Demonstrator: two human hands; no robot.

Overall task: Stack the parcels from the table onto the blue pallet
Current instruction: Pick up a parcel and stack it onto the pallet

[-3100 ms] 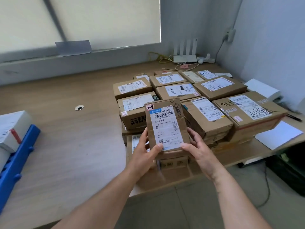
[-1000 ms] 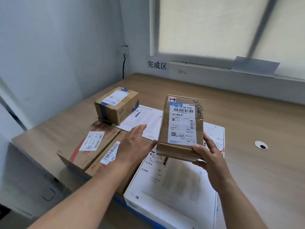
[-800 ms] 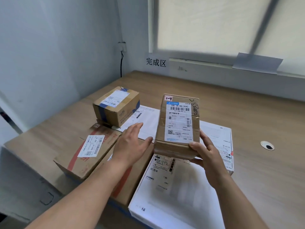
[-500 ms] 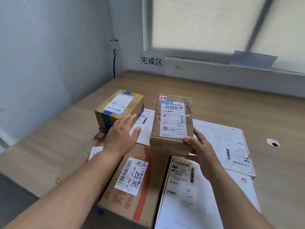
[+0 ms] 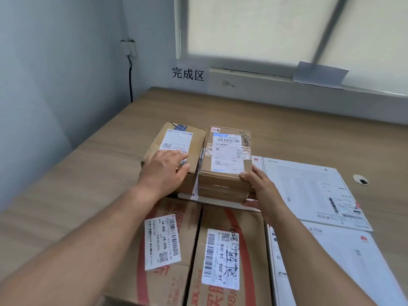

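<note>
The right hand [image 5: 260,188] grips the near right corner of the white-labelled brown cardboard parcel [image 5: 225,164], while the left hand [image 5: 163,171] rests flat-fingered on the neighbouring brown carton [image 5: 176,138].

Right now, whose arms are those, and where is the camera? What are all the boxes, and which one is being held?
No machine here: these are a person's two bare arms. The one picture comes from a camera worn on their head, looking down, so you see what they see. The right hand grips a small brown parcel with a white label, thumb on top. The left hand lies flat on the taped brown parcel beside it. Nearer to us sit two big brown boxes with red print, and flat white parcels lie to the right. A wooden table stretches behind.
</note>
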